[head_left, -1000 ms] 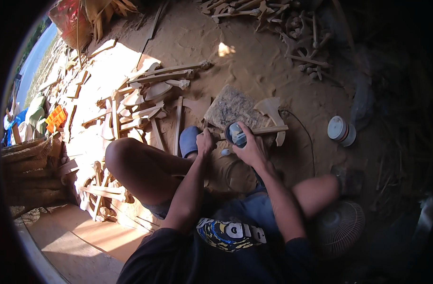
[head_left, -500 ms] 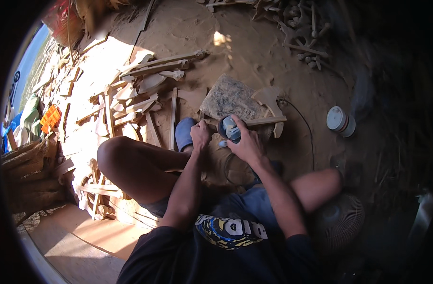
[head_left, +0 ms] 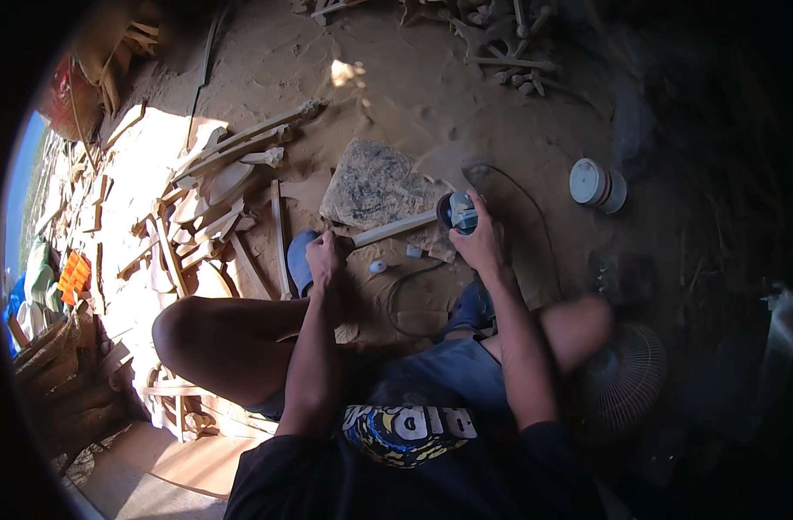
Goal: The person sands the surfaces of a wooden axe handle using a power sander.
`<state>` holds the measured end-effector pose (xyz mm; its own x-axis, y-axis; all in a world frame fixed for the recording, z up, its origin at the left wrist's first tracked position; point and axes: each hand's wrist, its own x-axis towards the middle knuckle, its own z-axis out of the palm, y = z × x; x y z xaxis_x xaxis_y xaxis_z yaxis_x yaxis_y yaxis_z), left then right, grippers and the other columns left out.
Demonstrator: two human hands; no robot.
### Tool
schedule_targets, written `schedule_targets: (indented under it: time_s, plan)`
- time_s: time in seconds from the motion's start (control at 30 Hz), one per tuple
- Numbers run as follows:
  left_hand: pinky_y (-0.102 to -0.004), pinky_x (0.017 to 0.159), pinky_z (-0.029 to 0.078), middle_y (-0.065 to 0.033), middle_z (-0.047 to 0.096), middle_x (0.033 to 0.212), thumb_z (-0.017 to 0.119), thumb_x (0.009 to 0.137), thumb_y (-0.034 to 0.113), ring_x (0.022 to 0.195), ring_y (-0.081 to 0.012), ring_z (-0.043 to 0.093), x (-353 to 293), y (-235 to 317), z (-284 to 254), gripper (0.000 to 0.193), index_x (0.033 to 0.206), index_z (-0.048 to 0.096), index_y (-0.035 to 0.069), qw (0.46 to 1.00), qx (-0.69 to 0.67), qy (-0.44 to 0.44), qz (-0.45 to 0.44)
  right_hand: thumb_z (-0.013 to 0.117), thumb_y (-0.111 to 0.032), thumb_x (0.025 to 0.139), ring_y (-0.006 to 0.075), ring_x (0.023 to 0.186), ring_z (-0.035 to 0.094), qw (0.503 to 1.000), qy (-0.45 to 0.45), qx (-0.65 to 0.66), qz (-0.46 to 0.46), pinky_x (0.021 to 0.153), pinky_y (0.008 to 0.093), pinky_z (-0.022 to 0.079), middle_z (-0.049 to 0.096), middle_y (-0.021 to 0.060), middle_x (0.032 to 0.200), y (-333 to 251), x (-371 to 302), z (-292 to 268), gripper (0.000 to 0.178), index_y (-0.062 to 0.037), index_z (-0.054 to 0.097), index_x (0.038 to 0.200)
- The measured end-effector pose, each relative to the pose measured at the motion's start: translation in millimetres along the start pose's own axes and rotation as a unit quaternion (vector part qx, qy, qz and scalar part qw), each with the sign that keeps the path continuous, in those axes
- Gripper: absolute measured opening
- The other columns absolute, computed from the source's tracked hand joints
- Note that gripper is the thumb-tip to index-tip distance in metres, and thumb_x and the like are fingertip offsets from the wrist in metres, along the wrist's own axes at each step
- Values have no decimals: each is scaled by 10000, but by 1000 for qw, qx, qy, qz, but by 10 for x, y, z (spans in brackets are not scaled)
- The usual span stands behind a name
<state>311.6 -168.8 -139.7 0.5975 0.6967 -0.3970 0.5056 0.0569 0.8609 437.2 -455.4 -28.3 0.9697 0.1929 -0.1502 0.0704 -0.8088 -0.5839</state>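
My left hand (head_left: pixel 325 254) is closed around the near-left end of a long, pale, flat-sided strip (head_left: pixel 395 230), of bone or wood. The strip slants up to the right, across the near edge of a rough grey stone block (head_left: pixel 370 184). At its right end my right hand (head_left: pixel 483 244) grips a dark, round-headed angle grinder (head_left: pixel 461 215). The grinder's head covers that end, and the contact itself is hidden. Pale dust hangs beyond the tool. A blue slipper (head_left: pixel 299 262) is beside my left hand.
Long pale pieces (head_left: pixel 240 147), some with knobbly ends, lie heaped at the left. More bone-like pieces (head_left: pixel 513 61) lie at the far right. A lidded white tub (head_left: pixel 591 184) stands to the right; a dark cord (head_left: pixel 546 227) curves across the sand. A fan (head_left: pixel 626 381) is near my knee.
The grinder has moved away from my left hand to the strip's far right end, baring the strip's middle. My hands are wider apart. The whole view has shifted, so the surroundings appear further left.
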Motion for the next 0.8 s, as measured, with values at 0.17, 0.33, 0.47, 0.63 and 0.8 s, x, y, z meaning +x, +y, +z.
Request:
schedule_targets:
  time_s: [0.17,0.33,0.47,0.63,0.8]
  plan:
    - [-385,589,505,-113,664,631,560,934,336,596,-182,632,94,-75,-99,477,806,745,-86,999,25,10,17,799,-176,785,452,1234,665,998,32,5,57,1041,496,543,684,238,1364,256,255,-166,852,-165,470,1571]
    - [-377,579,486,-108,655,641,550,942,333,594,-174,608,-39,157,50,472,790,709,-85,999,16,12,27,792,-257,818,441,1204,688,990,94,-62,79,991,532,561,691,201,1378,823,478,-371,874,-220,423,1610]
    - [-381,578,484,-107,640,645,545,957,337,593,-176,598,-14,101,-47,470,760,661,-73,999,-18,37,11,787,-251,823,436,1218,682,990,114,-65,53,996,524,561,682,213,1388,427,295,-381,864,-204,427,1606]
    - [-409,616,483,-120,608,636,539,971,339,616,-189,588,-78,211,72,473,782,643,-82,998,26,55,17,808,-168,807,443,1265,653,988,21,128,-81,1034,494,548,645,251,1429,-12,-93,-61,886,-137,425,1605]
    - [-449,673,501,-239,601,662,541,971,341,647,-211,577,21,77,-45,462,862,654,-93,997,31,62,31,822,-181,822,484,1202,653,983,-121,99,-93,1005,509,567,672,291,1337,-802,-420,135,866,-194,434,1596]
